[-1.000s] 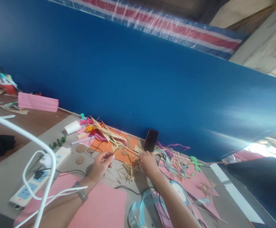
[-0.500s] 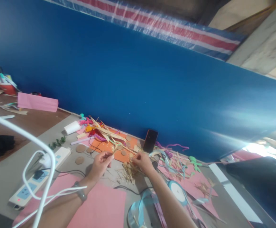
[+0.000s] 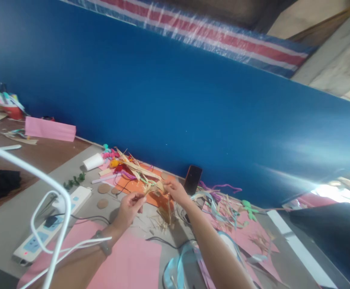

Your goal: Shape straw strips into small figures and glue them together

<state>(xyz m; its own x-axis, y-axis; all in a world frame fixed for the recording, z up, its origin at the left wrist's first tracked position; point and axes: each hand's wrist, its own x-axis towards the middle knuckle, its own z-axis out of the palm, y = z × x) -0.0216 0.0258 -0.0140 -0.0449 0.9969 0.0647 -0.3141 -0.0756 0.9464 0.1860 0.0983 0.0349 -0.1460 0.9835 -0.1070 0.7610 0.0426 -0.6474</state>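
My left hand (image 3: 130, 208) is closed in a pinch on a pale dried straw strip (image 3: 147, 188), which sticks out past the fingertips towards the right. Close by on the right, my right hand (image 3: 176, 190) is closed too, fingers together at more straw. Beneath it a bunch of straw bits (image 3: 164, 216) lies on or hangs over the grey table; which of these I cannot tell. Behind both hands, an orange sheet (image 3: 136, 186) carries long straw strips (image 3: 139, 166) and small round discs. Two brown discs (image 3: 102, 203) lie left of my left hand.
A phone (image 3: 192, 179) leans against the blue partition (image 3: 163, 100). At left are a power strip (image 3: 38, 241), a white cable (image 3: 63, 224) looping close to the camera, and a white cup (image 3: 93, 161). Pink paper (image 3: 127, 261), blue ribbon (image 3: 178, 269) and straw scraps lie nearer and right.
My right hand has moved up and slightly left, away from the straw bits and over the orange sheet's right part. My left hand stays almost in place, still pinching the straw strip.
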